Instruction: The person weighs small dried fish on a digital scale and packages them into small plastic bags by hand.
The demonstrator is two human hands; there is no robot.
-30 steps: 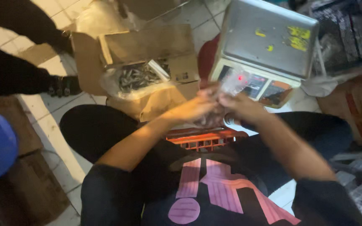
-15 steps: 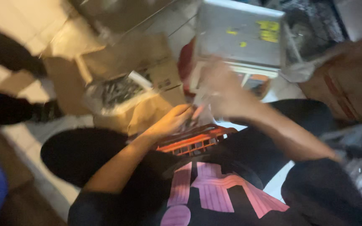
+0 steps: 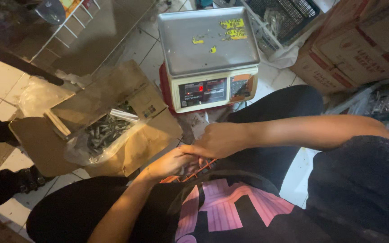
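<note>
Orange thing point(image 3: 194, 172) sits on my lap, low and just in front of the scale point(image 3: 210, 58). My left hand point(image 3: 169, 163) and right hand point(image 3: 219, 140) are bunched together over it, touching each other, fingers curled in tight. I can't tell what they're pinching, honestly. Open box point(image 3: 113, 121) with a bag of bolts point(image 3: 102, 132) sits off to the left on the floor.

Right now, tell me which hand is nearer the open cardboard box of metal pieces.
Left. The left hand sits just right of the cardboard box, close to its near corner. The right hand is farther right, below the scale.
</note>
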